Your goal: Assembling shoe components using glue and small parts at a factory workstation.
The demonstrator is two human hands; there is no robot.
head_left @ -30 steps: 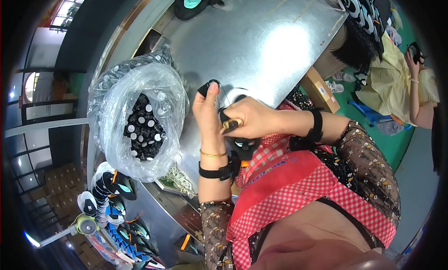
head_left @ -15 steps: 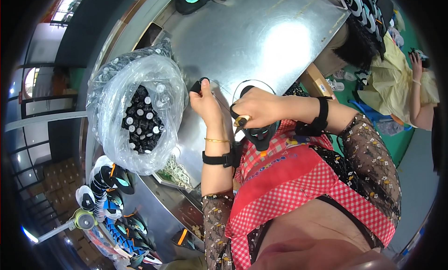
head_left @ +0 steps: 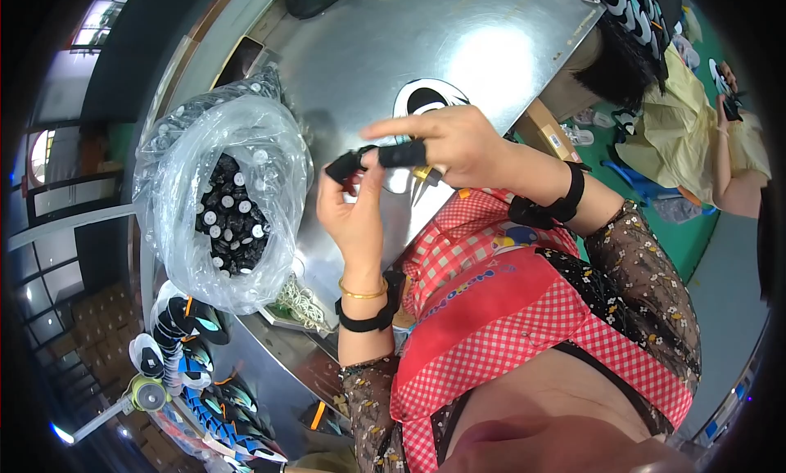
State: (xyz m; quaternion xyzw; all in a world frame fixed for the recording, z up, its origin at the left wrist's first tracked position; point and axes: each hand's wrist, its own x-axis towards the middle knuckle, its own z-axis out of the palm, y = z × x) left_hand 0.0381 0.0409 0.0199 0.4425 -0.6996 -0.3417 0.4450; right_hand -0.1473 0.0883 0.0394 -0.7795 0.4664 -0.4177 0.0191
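My two hands meet over the metal table. My left hand [head_left: 354,219] is pinched, thumb against the fingers, with black material [head_left: 348,167] around the fingertips. Whether it pinches something small I cannot tell. My right hand [head_left: 467,150] points its index finger left above it. A black band [head_left: 401,154] reaches from the right hand to the left thumb; whether it is a finger wrap or a loose strip is unclear. Small yellow thread snips [head_left: 428,175] are tucked in my right hand, tips downward. Beyond the right hand lies a white-and-black shoe upper [head_left: 430,95].
To the left stands an open clear plastic bag [head_left: 282,227] of black pieces with white discs. Cord [head_left: 303,307] lies beside it. Stacked shoe uppers [head_left: 201,367] and a lamp [head_left: 150,394] are lower left. A carton [head_left: 544,129] and another person [head_left: 729,162] are right.
My hands have come together; the right moved left and its index finger stretched out. The shoe upper, earlier under my right hand near the apron, now lies farther away on the table.
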